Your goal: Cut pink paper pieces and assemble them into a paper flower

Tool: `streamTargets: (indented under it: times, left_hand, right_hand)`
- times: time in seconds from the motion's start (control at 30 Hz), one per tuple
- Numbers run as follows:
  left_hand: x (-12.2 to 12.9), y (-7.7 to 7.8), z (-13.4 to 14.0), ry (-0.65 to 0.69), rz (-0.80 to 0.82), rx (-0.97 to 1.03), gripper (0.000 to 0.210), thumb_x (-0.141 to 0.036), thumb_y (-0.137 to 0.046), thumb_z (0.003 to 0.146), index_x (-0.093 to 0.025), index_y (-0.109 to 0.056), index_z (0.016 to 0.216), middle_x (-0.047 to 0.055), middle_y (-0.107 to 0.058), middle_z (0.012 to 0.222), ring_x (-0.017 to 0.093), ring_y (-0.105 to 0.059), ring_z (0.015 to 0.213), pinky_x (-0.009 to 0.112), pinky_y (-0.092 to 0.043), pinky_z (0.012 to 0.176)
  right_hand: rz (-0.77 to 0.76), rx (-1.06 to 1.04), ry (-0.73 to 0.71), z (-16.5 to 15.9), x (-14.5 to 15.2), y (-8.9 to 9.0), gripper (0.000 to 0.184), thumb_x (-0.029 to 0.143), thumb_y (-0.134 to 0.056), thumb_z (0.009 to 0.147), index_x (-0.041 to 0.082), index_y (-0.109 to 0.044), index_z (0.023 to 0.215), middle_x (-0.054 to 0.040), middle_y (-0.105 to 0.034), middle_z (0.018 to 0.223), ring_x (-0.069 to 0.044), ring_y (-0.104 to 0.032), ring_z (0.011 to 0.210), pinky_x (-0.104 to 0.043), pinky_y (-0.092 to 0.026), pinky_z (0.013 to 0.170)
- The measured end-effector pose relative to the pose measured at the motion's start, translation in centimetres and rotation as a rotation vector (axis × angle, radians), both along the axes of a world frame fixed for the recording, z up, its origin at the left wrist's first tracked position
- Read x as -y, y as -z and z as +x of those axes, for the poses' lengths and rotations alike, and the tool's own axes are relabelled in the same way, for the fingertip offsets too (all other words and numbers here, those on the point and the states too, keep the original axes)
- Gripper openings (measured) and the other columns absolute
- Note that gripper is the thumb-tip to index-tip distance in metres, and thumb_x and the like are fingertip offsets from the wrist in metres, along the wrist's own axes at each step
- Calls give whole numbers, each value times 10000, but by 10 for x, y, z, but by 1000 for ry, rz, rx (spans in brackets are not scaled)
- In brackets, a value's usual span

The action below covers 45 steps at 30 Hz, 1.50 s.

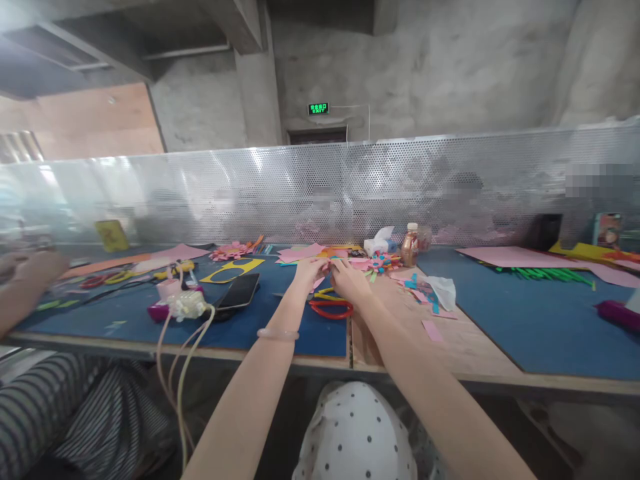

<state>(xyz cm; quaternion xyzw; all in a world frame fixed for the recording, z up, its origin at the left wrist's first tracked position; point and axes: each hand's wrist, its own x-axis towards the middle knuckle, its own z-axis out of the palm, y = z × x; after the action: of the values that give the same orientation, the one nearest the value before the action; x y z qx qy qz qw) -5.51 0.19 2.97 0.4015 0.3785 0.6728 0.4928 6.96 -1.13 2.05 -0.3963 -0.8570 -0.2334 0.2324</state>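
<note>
My left hand and my right hand meet fingertip to fingertip above the table, both with fingers closed in a pinch. Whatever lies between them is too small and hidden to make out. A bit of pink paper shows just below my left fingers. Under my wrists lie scissors with red handles, and beside them are yellow handles. Beyond my hands are pink paper sheets. To the right of them sits a colourful paper flower cluster.
A phone and a power strip with hanging cords lie on the left. A tissue pack and a bottle stand at the back. Paper scraps lie right. Another person's hand is far left.
</note>
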Motion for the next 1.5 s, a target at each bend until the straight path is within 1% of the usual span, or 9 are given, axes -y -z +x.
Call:
streamTargets:
  times: [0.1, 0.2, 0.27, 0.37, 0.47, 0.67, 0.8, 1.2, 1.5]
  left_hand:
    - [-2, 2, -1, 2, 19, 33, 105, -133, -701, 523, -119, -607, 569, 24, -598, 554, 117, -572, 581, 282, -503, 689]
    - [-4, 4, -2, 55, 76, 34, 132, -174, -713, 531, -113, -634, 619, 58, -645, 642, 137, -602, 644, 289, -507, 706]
    - [-4, 4, -1, 102, 97, 2, 152, -200, -719, 537, -110, -643, 633, 75, -660, 684, 149, -612, 674, 305, -507, 721]
    - [-2, 3, -1, 147, 105, -35, 141, -206, -714, 548, -110, -652, 631, 81, -666, 689, 155, -613, 681, 319, -505, 739]
    - [0, 1, 0, 158, 99, -32, 124, -190, -710, 546, -107, -655, 620, 78, -662, 676, 155, -609, 683, 311, -499, 739]
    - [-4, 3, -3, 34, 47, -162, 173, -210, -706, 539, -137, -688, 695, 32, -637, 634, 125, -568, 616, 249, -439, 599]
    - [-9, 7, -6, -2, 57, -236, 178, -246, -693, 551, -165, -700, 710, 32, -651, 688, 122, -562, 633, 241, -404, 593]
    - [-12, 8, -6, -19, 19, -268, 199, -270, -699, 534, -171, -698, 707, 40, -641, 696, 114, -539, 638, 238, -386, 614]
    - [-8, 4, -5, -6, 19, -294, 167, -245, -687, 544, -165, -701, 691, 21, -605, 625, 108, -516, 609, 222, -380, 574]
  right_hand:
    - [-29, -185, -31, -1, -1, 3, 368, 218, -361, 851, 170, -506, 1185, -125, -511, 1136, -215, -460, 1048, -270, -473, 681]
    - [-37, -608, -83, -2, -12, 7, 377, 216, -335, 859, 180, -490, 1201, -112, -518, 1128, -183, -521, 953, -287, -458, 746]
    - [-67, -918, -110, -2, -24, 9, 349, 235, -330, 858, 125, -532, 1120, -128, -556, 1052, -179, -537, 918, -306, -443, 791]
    - [-311, -1145, -162, -1, -37, 12, 307, 320, -393, 828, 109, -600, 908, -104, -614, 874, -180, -565, 798, -309, -459, 730]
    - [-535, -1169, -286, 0, -40, 12, 281, 362, -466, 778, 127, -612, 825, -62, -626, 780, -158, -567, 688, -272, -468, 622]
    - [-723, -1235, -354, 0, -36, 14, 287, 416, -549, 713, 136, -601, 746, -13, -591, 652, -112, -531, 523, -217, -443, 459]
    - [-749, -1226, -350, 0, -39, 15, 340, 470, -557, 714, 137, -581, 649, -2, -562, 566, -120, -552, 526, -210, -445, 448]
    - [-767, -1199, -370, 0, -34, 14, 276, 405, -559, 747, 142, -565, 663, -8, -584, 601, -141, -607, 587, -209, -457, 463]
    - [-766, -1199, -353, -1, -34, 14, 242, 377, -542, 755, 140, -564, 711, -1, -572, 614, -107, -565, 528, -188, -444, 432]
